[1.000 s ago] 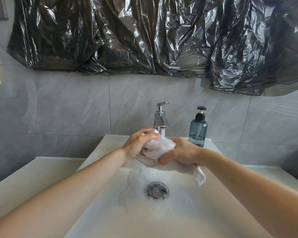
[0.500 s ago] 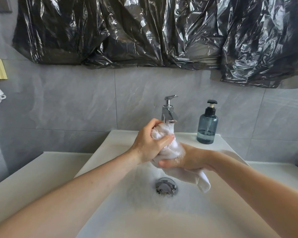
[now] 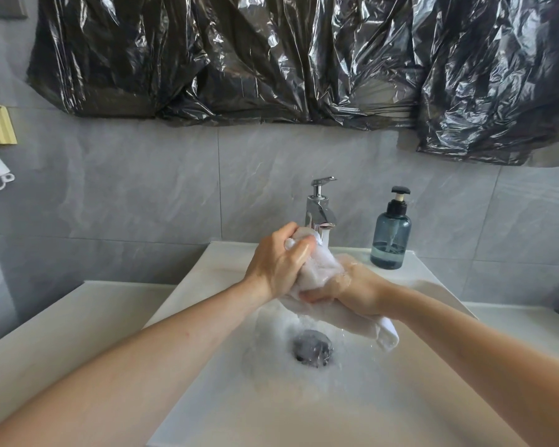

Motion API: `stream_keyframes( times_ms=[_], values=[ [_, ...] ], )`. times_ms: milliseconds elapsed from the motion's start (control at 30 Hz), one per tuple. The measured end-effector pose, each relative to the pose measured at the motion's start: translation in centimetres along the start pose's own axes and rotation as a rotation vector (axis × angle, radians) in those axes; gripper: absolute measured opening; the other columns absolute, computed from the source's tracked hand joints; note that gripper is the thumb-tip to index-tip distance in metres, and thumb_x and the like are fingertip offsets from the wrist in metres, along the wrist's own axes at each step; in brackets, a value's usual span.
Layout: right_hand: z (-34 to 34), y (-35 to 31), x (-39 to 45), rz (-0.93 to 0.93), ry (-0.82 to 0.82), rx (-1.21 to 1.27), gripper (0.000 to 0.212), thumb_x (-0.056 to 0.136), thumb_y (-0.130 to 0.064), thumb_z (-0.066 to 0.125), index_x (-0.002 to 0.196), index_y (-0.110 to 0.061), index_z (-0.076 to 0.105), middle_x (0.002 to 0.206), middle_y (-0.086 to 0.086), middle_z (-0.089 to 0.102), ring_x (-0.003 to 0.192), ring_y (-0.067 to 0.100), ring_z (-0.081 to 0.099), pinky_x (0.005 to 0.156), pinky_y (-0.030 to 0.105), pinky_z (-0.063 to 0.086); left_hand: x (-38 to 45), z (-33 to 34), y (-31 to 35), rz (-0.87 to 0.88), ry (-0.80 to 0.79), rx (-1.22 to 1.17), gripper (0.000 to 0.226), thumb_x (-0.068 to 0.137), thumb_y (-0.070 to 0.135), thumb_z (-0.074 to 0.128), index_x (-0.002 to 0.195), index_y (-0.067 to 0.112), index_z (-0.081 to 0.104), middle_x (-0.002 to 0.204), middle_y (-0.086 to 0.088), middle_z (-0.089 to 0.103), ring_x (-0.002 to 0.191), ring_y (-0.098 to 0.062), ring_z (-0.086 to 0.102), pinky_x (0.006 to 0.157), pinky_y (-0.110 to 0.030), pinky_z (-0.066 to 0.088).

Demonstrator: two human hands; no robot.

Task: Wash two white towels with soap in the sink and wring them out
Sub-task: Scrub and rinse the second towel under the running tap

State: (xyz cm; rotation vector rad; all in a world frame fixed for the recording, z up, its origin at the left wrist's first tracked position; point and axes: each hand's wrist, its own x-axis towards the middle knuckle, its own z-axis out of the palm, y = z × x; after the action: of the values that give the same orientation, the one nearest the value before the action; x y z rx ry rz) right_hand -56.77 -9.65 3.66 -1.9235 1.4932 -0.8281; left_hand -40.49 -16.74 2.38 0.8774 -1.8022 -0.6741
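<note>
One white towel [image 3: 320, 269] shows — wet, soapy and bunched into a thick twisted wad above the sink [image 3: 400, 398], just in front of the spout. Its upper end sticks up as a rounded knob, and its lower end trails down to the right as a flattened tail whose folded tip hangs over the basin beside the drain [image 3: 313, 348]. The cloth glistens with suds. The sink is a pale rectangular basin with sloping walls; white foam spreads over its floor around the round metal drain. The soap bottle [image 3: 390, 237] — blue-grey, clear, black pump — stands upright on the back rim, about a quarter full.
</note>
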Motion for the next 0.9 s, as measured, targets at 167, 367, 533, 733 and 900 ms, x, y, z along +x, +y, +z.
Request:
stream_keyframes(
  times_ms=[167, 367, 533, 733, 900],
  values=[
    [-0.3, 0.4, -0.1, 0.053, -0.016, -0.020, 0.025, 0.081, -0.030, 0.080, 0.105, -0.031, 0.073, 0.100, -0.006, 0.076, 0.096, 0.013, 0.070, 0.083, 0.030, 0.053, 0.2, 0.8, -0.4, -0.023, 0.016, 0.087, 0.038, 0.086, 0.053, 0.049, 0.086, 0.018, 0.063, 0.078, 0.001, 0.068, 0.084, -0.025, 0.066, 0.077, -0.050, 0.055],
    [-0.7, -0.3, -0.6, 0.052, -0.053, -0.043, 0.016, 0.085, -0.021, 0.074, 0.101, -0.023, 0.073, 0.091, -0.005, 0.074, 0.082, 0.006, 0.067, 0.064, 0.015, 0.047, 0.4, 1.0, 0.2, -0.030, 0.026, 0.114, 0.037, 0.086, 0.046, 0.049, 0.079, 0.011, 0.055, 0.073, 0.000, 0.065, 0.078, -0.025, 0.063, 0.068, -0.043, 0.050],
    [-1.1, -0.4, -0.7, 0.065, -0.054, -0.039, 0.019, 0.086, -0.026, 0.076, 0.104, -0.028, 0.073, 0.096, -0.005, 0.077, 0.088, 0.007, 0.071, 0.071, 0.021, 0.051, 0.3, 1.0, 0.8, -0.039, 0.027, 0.088, 0.032, 0.085, 0.046, 0.050, 0.067, 0.019, 0.048, 0.063, 0.007, 0.055, 0.069, -0.018, 0.054, 0.062, -0.035, 0.039],
    [-1.1, 0.4, -0.5, 0.028, -0.018, -0.131, 0.006, 0.083, -0.027, 0.076, 0.089, -0.028, 0.075, 0.082, -0.008, 0.075, 0.076, 0.006, 0.069, 0.066, 0.021, 0.053, 0.1, 1.3, 0.3, -0.032, 0.045, 0.029, 0.030, 0.090, 0.045, 0.053, 0.065, 0.028, 0.050, 0.062, 0.011, 0.057, 0.071, -0.021, 0.059, 0.066, -0.040, 0.046],
    [-1.6, 1.2, -0.5, -0.007, 0.095, -0.229, 0.019, 0.080, -0.044, 0.083, 0.085, -0.030, 0.071, 0.076, -0.010, 0.072, 0.072, 0.006, 0.066, 0.068, 0.025, 0.053, -0.1, 1.5, 0.6, -0.111, 0.016, -0.020, 0.029, 0.092, 0.055, 0.063, 0.088, 0.027, 0.060, 0.082, 0.010, 0.068, 0.082, -0.014, 0.067, 0.072, -0.034, 0.048]
  ],
)
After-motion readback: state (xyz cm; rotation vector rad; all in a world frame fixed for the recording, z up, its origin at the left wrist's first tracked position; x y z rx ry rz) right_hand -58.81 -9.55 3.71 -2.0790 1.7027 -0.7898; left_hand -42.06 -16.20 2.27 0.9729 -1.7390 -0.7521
